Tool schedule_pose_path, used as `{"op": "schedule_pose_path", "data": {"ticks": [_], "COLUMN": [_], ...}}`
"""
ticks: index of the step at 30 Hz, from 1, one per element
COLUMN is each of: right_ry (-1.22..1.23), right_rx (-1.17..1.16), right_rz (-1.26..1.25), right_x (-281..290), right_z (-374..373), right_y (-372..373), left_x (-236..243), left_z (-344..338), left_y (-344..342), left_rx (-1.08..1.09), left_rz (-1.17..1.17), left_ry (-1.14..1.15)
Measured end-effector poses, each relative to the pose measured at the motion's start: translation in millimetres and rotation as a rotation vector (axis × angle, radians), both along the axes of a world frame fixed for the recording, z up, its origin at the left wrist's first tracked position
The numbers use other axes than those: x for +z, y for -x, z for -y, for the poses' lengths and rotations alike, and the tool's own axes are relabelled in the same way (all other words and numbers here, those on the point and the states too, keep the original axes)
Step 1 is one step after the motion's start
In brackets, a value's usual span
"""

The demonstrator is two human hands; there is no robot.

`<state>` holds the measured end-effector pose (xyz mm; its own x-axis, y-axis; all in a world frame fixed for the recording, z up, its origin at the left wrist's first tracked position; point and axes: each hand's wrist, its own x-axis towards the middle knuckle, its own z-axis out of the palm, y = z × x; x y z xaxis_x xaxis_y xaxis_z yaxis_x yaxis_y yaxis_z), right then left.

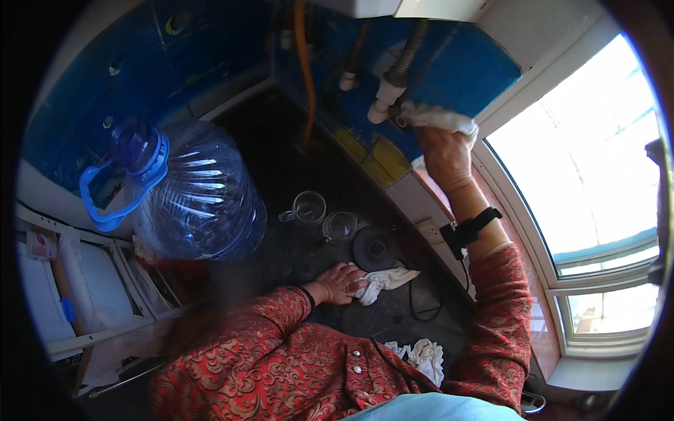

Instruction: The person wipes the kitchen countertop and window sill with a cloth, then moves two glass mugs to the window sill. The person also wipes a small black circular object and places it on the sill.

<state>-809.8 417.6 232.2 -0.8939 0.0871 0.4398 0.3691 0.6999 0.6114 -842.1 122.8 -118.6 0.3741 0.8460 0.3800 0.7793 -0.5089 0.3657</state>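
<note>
My right hand (447,158) is raised at the wall, its fingers closed on a white cloth (439,118). That cloth is held close to the blue tiles, beside a white pipe elbow (380,110); whether it touches the pipe I cannot tell. Down on the dark countertop (281,165), my left hand (338,283) lies flat with its fingers stretched out. Its fingertips meet a second white cloth (382,282). Just beyond are a round black base (374,247), a clear glass jug (340,226) and a clear glass mug (309,207).
A large clear blue water bottle (200,193) with a blue handle stands at the left. An orange hose (305,63) hangs at the back corner. Along the right are a wall socket (429,231) and a bright window (572,154). Another crumpled white cloth (426,359) lies near my body.
</note>
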Motion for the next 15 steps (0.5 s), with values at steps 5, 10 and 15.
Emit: {"op": "schedule_pose_path", "data": {"ticks": [5, 10, 15], "right_ry": [0.020, -0.133, -0.150], "right_rx": [-0.050, -0.088, -0.095], "right_rz": [-0.022, -0.273, -0.280], "right_x": [7, 95, 69], "right_z": [5, -8, -13], "right_y": [-7, -1, 30], "left_x": [11, 16, 17], "left_z": [-2, -5, -3], "left_y": [2, 2, 2], "left_rx": [-0.020, -0.037, -0.025], "left_rz": [0.013, -0.043, -0.047], "left_ry": [0.040, 0.150, 0.125]}}
